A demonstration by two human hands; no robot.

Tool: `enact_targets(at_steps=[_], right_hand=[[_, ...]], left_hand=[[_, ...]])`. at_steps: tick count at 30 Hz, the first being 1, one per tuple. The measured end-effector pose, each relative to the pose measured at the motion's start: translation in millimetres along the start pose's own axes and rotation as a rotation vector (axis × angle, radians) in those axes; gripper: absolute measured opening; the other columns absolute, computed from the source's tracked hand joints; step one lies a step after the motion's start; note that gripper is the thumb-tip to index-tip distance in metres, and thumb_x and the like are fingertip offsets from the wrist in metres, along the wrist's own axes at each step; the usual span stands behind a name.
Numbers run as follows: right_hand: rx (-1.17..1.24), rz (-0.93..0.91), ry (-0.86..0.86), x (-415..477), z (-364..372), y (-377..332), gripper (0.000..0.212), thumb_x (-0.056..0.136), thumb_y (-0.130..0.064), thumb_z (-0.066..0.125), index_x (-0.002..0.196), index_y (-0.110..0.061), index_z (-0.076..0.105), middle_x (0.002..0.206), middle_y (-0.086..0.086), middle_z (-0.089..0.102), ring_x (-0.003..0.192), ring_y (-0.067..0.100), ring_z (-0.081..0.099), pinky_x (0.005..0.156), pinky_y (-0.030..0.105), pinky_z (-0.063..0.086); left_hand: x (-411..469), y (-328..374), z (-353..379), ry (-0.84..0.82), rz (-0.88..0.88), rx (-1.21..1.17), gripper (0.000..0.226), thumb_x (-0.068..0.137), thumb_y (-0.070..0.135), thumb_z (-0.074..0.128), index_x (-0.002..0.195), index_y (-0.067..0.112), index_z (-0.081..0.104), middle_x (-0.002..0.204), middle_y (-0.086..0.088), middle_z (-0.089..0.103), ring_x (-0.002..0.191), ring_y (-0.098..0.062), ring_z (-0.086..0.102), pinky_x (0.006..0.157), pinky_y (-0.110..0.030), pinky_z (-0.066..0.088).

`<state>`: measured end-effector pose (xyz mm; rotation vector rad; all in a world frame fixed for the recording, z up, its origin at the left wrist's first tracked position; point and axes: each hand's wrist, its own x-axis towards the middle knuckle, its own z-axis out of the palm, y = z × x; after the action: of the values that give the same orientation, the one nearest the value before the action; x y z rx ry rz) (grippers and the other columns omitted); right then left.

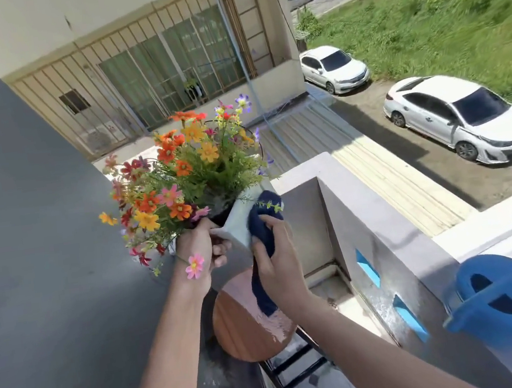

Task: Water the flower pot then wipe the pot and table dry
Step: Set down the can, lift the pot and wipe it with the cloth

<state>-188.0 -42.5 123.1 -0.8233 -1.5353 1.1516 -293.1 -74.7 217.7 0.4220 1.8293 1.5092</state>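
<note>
A white square flower pot (236,228) full of orange, yellow and pink flowers (178,177) is held tilted in the air above a small round brown table (242,331). My left hand (201,248) grips the pot's near corner and rim. My right hand (276,252) presses a dark blue cloth (263,225) against the pot's right side; the cloth's tail hangs down toward the table. The tabletop's right part glistens wet. A blue watering can (499,296) sits on the balcony wall ledge at the right.
A grey wall (30,253) stands close on the left. The white balcony parapet (381,226) with blue cut-outs runs along the right. A black metal table frame (298,362) shows below the tabletop. Far below are two white cars and a neighbouring building.
</note>
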Motion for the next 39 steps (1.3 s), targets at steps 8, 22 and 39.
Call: enact_targets(at_steps=[8, 22, 39], right_hand=[[0.039, -0.113, 0.17, 42.3, 5.6, -39.9, 0.038, 0.095, -0.004, 0.057, 0.132, -0.005, 0.055, 0.12, 0.007, 0.053, 0.117, 0.018, 0.05, 0.104, 0.018, 0.035], [-0.025, 0.192, 0.221, 81.1, -7.5, 20.5, 0.011, 0.092, -0.011, 0.053, 0.095, -0.006, 0.062, 0.095, 0.013, 0.059, 0.09, 0.021, 0.048, 0.081, 0.029, 0.035], [0.001, -0.047, 0.029, 19.6, -3.7, -7.6, 0.028, 0.096, -0.01, 0.06, 0.124, -0.008, 0.057, 0.112, 0.001, 0.054, 0.105, 0.012, 0.051, 0.091, 0.023, 0.036]], left_hand=[[-14.0, -5.6, 3.3, -0.006, -0.021, 0.006, 0.022, 0.088, 0.014, 0.043, 0.067, 0.007, 0.048, 0.052, -0.006, 0.05, 0.033, -0.009, 0.03, 0.035, -0.018, 0.018], [-18.8, -4.2, -5.9, -0.033, -0.033, 0.035, 0.024, 0.09, 0.01, 0.043, 0.068, 0.005, 0.051, 0.053, -0.013, 0.054, 0.033, -0.008, 0.029, 0.032, -0.016, 0.017], [-5.4, 17.7, 5.5, -0.012, 0.06, 0.016, 0.022, 0.088, 0.007, 0.044, 0.068, 0.003, 0.052, 0.059, -0.017, 0.057, 0.032, -0.007, 0.036, 0.031, -0.017, 0.024]])
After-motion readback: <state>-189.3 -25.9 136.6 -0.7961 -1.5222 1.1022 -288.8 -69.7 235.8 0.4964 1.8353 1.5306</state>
